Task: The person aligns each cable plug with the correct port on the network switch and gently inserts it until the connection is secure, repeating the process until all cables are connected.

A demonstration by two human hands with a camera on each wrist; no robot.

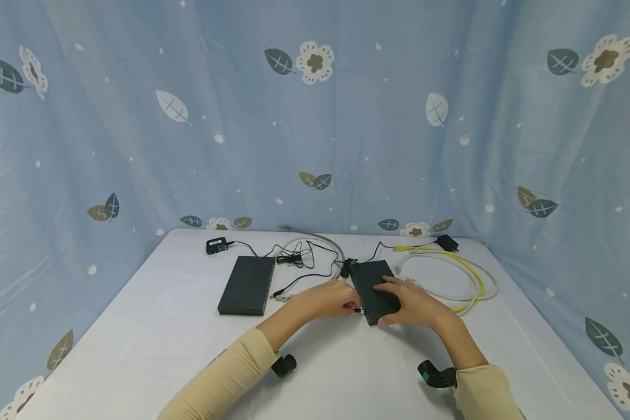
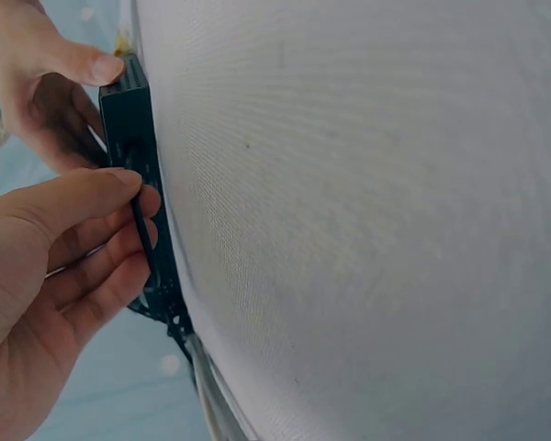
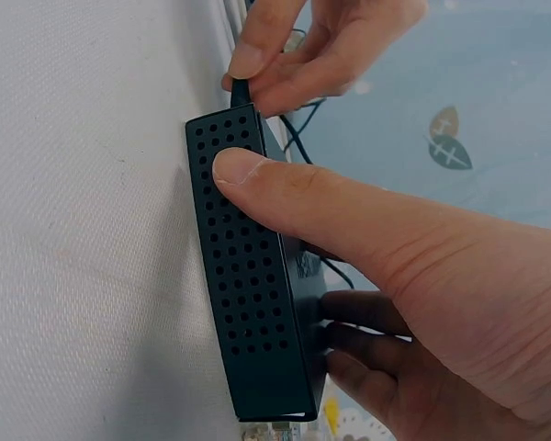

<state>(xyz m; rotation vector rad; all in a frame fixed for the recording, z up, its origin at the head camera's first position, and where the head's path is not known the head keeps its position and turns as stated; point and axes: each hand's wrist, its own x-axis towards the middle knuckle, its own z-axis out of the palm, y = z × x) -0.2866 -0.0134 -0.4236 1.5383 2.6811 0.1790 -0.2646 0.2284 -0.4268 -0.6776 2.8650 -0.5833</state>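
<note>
My right hand point(image 1: 412, 302) grips a black network switch point(image 1: 370, 280) on the table's right half. Its thumb presses the perforated side point(image 3: 241, 248) and its fingers lie over the top. At the switch's left side, my left hand point(image 1: 332, 298) pinches a slim black plug point(image 3: 241, 94) between thumb and fingers. In the right wrist view the plug's tip meets the end of the switch. Thumb and fingertips point(image 2: 129, 179) of the left hand stand right beside the switch point(image 2: 129, 115) in the left wrist view.
A second black network switch point(image 1: 247, 284) lies to the left. Behind are a power adapter point(image 1: 217, 245), a bundled black cord point(image 1: 292, 257) and a grey cable point(image 1: 325, 238). At right lie coiled white and yellow network cables point(image 1: 480, 286) and another adapter point(image 1: 447, 242).
</note>
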